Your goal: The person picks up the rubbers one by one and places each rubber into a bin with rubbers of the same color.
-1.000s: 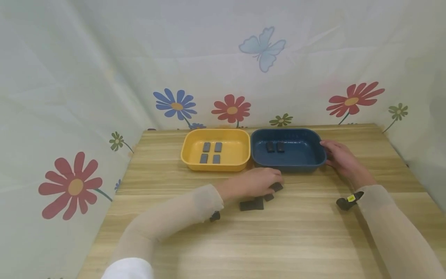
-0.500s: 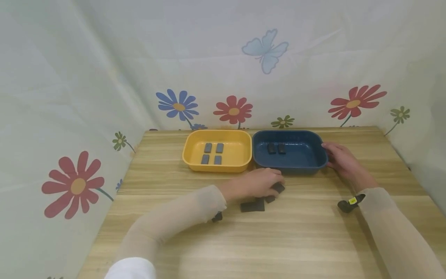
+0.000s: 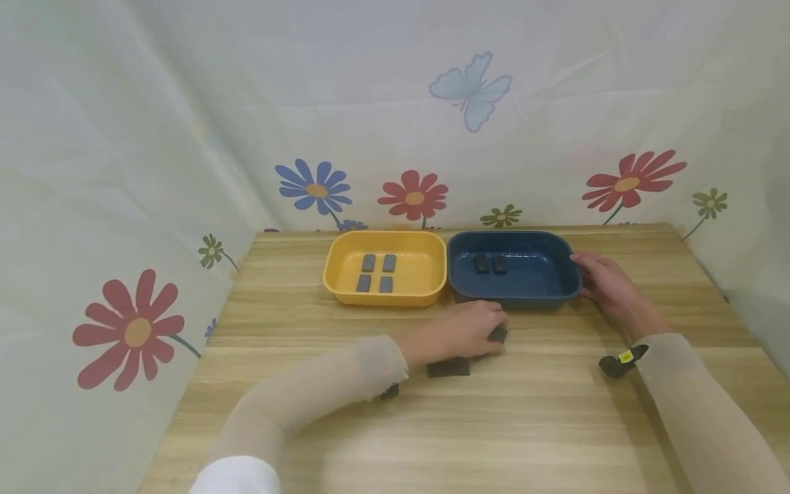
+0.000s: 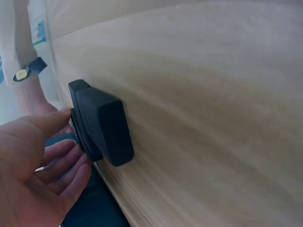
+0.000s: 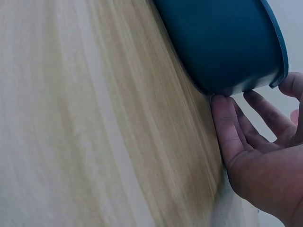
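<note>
Down on the table (image 3: 524, 425), left hand (image 3: 469, 333) has a black block (image 3: 498, 335) pinched, right hand (image 3: 607, 285) grips the blue tub (image 3: 524, 300).

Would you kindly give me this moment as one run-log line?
left hand: pinching black block; right hand: touching blue tray; yellow tray: four grey blocks; blue tray: two dark blocks

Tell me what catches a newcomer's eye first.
Probably the yellow tray and the blue tray, side by side on the table, holding four grey pieces and two black pieces respectively. Then the left hand on dark blocks in front of the blue tray, and the right hand touching that tray's right end. Behind hangs a flowery backdrop.
</note>
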A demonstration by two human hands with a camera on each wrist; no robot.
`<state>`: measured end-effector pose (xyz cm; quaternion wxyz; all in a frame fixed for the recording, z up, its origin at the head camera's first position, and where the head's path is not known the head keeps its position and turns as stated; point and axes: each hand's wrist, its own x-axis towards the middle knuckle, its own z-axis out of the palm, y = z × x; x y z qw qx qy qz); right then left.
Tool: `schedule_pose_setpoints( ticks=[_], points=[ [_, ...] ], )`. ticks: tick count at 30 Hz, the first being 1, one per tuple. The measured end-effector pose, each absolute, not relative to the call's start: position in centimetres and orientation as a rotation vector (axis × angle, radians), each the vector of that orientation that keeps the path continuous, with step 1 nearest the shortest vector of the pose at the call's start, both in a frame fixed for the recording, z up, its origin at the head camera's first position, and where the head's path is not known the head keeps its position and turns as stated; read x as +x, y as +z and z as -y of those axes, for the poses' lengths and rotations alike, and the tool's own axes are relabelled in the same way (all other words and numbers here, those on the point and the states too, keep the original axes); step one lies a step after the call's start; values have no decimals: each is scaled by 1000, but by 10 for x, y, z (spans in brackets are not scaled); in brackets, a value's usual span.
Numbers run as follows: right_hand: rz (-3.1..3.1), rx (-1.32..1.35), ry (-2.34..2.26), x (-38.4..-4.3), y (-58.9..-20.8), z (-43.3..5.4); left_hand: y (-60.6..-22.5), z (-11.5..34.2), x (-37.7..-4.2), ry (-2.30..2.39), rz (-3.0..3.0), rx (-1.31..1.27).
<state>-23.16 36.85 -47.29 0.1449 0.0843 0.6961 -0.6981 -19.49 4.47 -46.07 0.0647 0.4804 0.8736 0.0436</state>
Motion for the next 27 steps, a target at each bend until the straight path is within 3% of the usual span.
schedule_pose_setpoints(
  ticks=[27],
  points=[
    [-2003, 220, -2015, -233, -475, -368, -463, -45, -192, 106, -2654, 1550]
  ],
)
